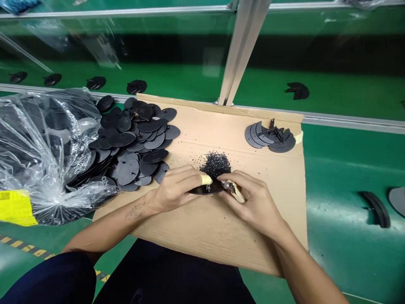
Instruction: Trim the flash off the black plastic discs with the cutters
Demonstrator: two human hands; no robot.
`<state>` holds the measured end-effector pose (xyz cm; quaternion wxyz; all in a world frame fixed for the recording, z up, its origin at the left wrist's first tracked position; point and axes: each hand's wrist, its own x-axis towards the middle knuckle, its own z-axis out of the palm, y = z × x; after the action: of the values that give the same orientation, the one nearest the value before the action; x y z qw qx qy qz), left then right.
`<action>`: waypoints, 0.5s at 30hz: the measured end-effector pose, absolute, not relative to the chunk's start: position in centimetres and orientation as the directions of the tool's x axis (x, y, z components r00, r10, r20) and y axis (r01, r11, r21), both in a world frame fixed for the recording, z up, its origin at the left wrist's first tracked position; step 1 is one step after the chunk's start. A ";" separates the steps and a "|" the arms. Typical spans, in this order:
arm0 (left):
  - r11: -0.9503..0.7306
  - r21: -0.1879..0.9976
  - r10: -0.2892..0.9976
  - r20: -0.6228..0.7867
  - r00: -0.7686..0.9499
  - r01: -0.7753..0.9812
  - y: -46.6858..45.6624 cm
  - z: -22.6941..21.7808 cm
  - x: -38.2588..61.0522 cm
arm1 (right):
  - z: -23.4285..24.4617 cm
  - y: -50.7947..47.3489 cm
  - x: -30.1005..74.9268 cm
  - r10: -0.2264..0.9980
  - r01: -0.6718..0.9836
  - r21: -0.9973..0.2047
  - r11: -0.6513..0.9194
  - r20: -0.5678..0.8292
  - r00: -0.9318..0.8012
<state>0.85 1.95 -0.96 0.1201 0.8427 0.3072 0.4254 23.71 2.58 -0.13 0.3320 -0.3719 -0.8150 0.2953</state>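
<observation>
My left hand is closed on a black round plastic disc, holding it flat against the cardboard sheet; a yellow cot covers one fingertip. My right hand grips a small trimming tool whose tip touches the disc's right edge. Just behind the disc lies a heap of small black shavings. A large pile of the same black discs spreads to the left of my left hand.
A clear plastic bag of discs with a yellow label lies at far left. A small stack of discs sits at the cardboard's far right corner. Behind runs a green conveyor belt carrying single discs, with an aluminium post. Black parts lie right.
</observation>
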 end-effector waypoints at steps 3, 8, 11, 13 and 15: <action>-0.799 0.449 0.599 0.658 0.457 0.400 1.9 -1.1 0.8 | 0.1 2.2 23.6 0.751 0.376 -0.683 0.626 0.400 -0.525; -0.775 0.240 0.604 0.554 0.573 0.585 1.9 -1.1 0.5 | -0.3 1.7 23.4 0.613 0.469 -0.395 0.790 0.540 -0.577; -0.742 0.238 0.646 0.503 0.573 0.627 2.0 -1.1 0.4 | -0.1 1.8 23.4 0.637 0.377 -0.521 0.766 0.538 -0.552; -0.732 0.348 0.673 0.503 0.542 0.586 2.1 -1.2 0.3 | 0.1 2.1 23.6 0.707 0.271 -0.678 0.684 0.525 -0.473; -0.715 0.495 0.699 0.513 0.497 0.494 2.2 -1.1 0.3 | 0.2 2.5 23.9 0.777 0.257 -0.750 0.610 0.502 -0.379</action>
<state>0.26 2.15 -1.13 0.1427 0.8535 0.3497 0.3591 23.87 2.49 0.18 0.4471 -0.3325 -0.7778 0.2909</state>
